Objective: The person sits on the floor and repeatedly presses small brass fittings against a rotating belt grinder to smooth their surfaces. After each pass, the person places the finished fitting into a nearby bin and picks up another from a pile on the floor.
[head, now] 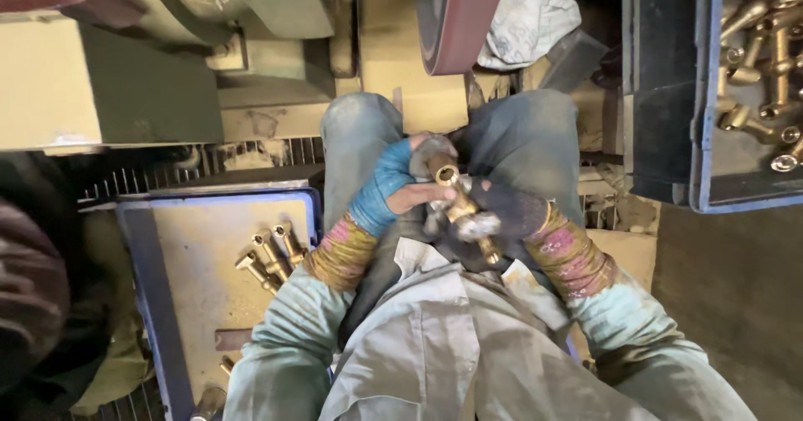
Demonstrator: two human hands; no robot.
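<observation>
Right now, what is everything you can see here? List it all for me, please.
brass fitting: one, gold, held over the lap by both hands
brass fittings: about four, gold, in the left tray
left tray: one, blue rim, beside the left knee
right bin: one, dark blue, upper right, full of brass parts
sanding belt: one, reddish brown, top centre
machine body: one, pale green, upper left
white rag: one, behind the belt
left hand: blue glove
right hand: dark glove
</observation>
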